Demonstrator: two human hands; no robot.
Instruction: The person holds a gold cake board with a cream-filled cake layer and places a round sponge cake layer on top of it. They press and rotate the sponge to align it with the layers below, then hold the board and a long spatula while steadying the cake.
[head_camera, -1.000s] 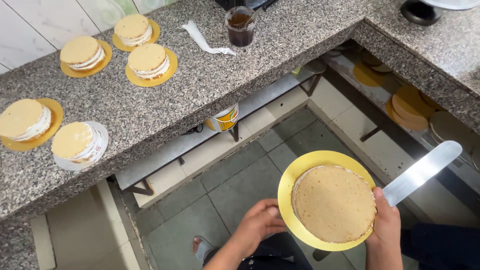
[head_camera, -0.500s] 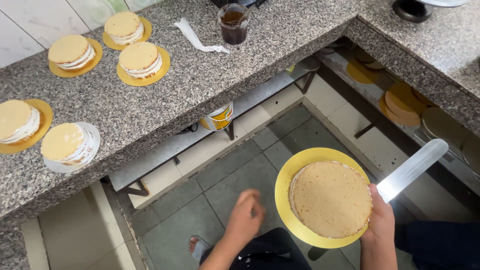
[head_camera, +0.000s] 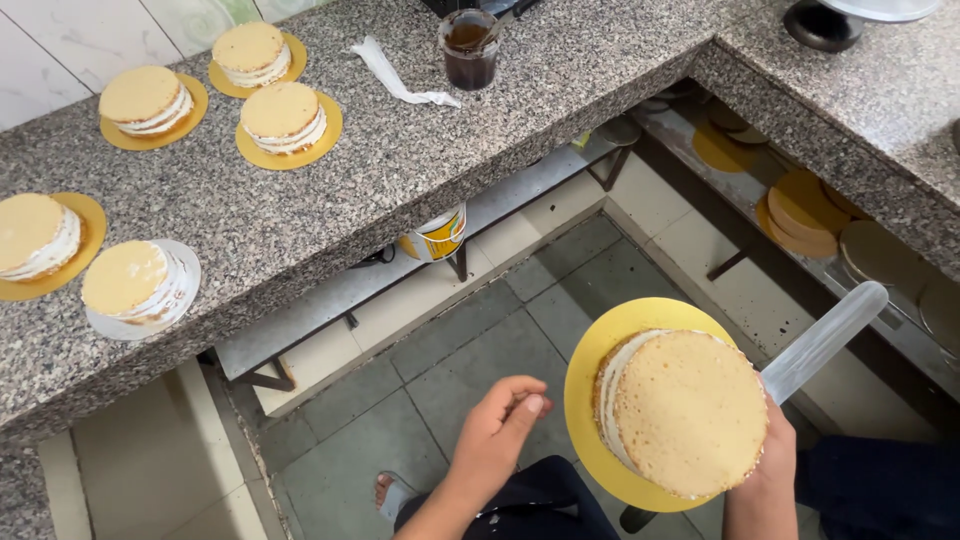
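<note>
Now the left hand (head_camera: 500, 425) hangs loose and empty over the tiled floor (head_camera: 480, 350), fingers half curled, holding nothing; a second ago it was up against the yellow board (head_camera: 590, 385), half a second ago already dropping away. So the right hand (head_camera: 770, 465) alone carries the load: it grips the board's far edge from below, together with a long flat spatula (head_camera: 825, 340) whose blade sticks out toward the shelf. On the board sits the layered sponge cake (head_camera: 685, 410), cream showing at its left side. The board is tilted more than before, the cake's side now visible, and it sits closer to the camera, held over the person's lap, well apart from the desk (head_camera: 400, 170). On the desk: three similar cakes on yellow boards at the back, one on a yellow board at the left edge, one on a white board (head_camera: 140, 285) beside it, a jar of dark liquid (head_camera: 468, 50), a crumpled white wrapper (head_camera: 400, 78). Spare boards lie on the lower shelf at right.
</note>
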